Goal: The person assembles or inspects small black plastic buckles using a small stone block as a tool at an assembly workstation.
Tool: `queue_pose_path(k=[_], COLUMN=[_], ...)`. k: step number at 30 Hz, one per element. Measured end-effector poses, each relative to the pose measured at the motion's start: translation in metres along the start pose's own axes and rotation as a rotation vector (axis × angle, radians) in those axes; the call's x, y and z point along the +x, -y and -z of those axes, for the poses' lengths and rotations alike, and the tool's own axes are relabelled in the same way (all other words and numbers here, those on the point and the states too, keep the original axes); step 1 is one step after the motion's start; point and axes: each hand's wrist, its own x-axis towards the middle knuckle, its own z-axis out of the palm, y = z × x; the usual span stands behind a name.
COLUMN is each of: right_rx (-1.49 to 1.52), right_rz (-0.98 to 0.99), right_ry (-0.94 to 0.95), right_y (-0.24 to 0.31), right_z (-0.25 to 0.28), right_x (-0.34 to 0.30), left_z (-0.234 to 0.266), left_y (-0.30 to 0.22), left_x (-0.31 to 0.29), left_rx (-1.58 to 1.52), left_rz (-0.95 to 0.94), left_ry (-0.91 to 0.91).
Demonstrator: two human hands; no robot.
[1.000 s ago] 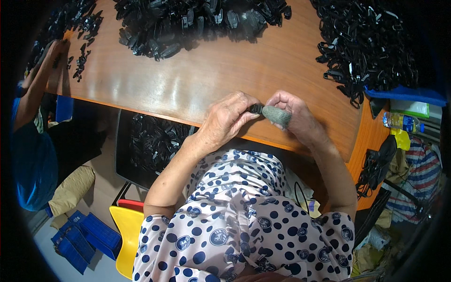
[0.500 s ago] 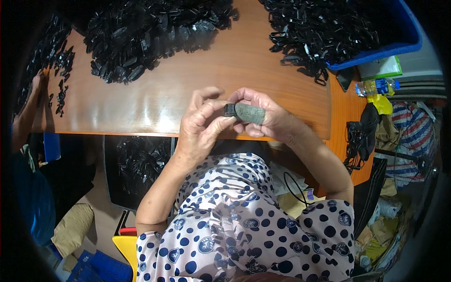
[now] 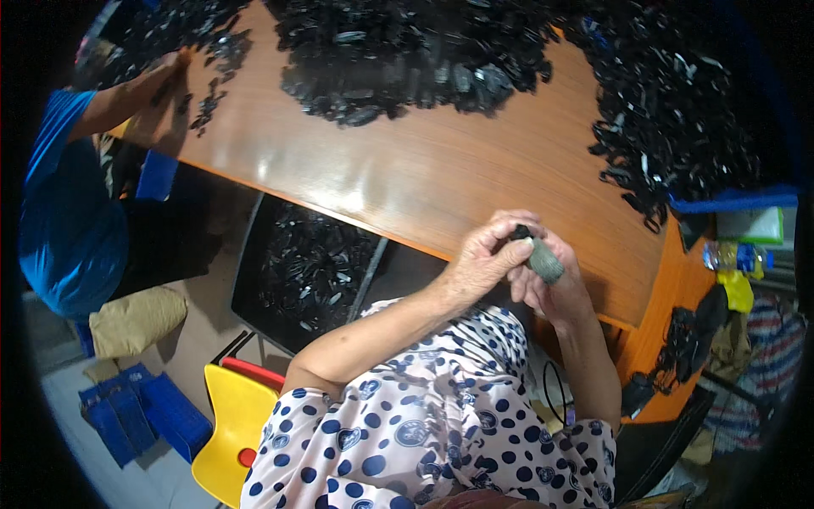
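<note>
Close together above the table's front edge, my left hand [image 3: 492, 250] and my right hand [image 3: 555, 280] both close around a small black plastic piece [image 3: 521, 231]. My left thumb and forefinger pinch it, and they cover much of it, so its exact kind does not show. A grey-green fabric finger cot [image 3: 545, 261] covers my right thumb, which presses beside the piece. The other right fingers curl behind and are partly hidden. Beyond my hands, a large heap of similar black plastic pieces [image 3: 398, 72] lies on the wooden table [image 3: 407, 178].
More black pieces [image 3: 653, 127] spill from a blue bin [image 3: 738, 204] on the right. A black crate [image 3: 309, 276] of pieces stands below the front edge. At left, a person in a blue sleeve [image 3: 72, 114] reaches onto the table. A yellow chair [image 3: 225, 437] is beside me.
The whole view has swung, so table, heaps and crate sit differently in it. My hands stay together and now appear farther right and lower. The black piece is more covered by my fingers.
</note>
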Motion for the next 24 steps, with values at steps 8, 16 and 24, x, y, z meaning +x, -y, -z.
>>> queue_pose_path(k=[8, 16, 24], right_rx=[-0.289, -1.823, -1.994], right_rz=[0.059, 0.410, 0.280], right_ry=[-0.031, -0.629, -0.532], right_y=[-0.005, 0.064, 0.080], right_z=[0.020, 0.121, 0.170], right_x=[0.009, -0.010, 0.017], left_z=[0.018, 0.120, 0.163], left_y=[-0.002, -0.099, -0.130], left_x=[0.005, 0.052, 0.083], left_rx=[-0.040, 2.092, 2.314], left_rz=[0.025, -0.468, -0.514], left_ry=[-0.090, -0.160, 0.103])
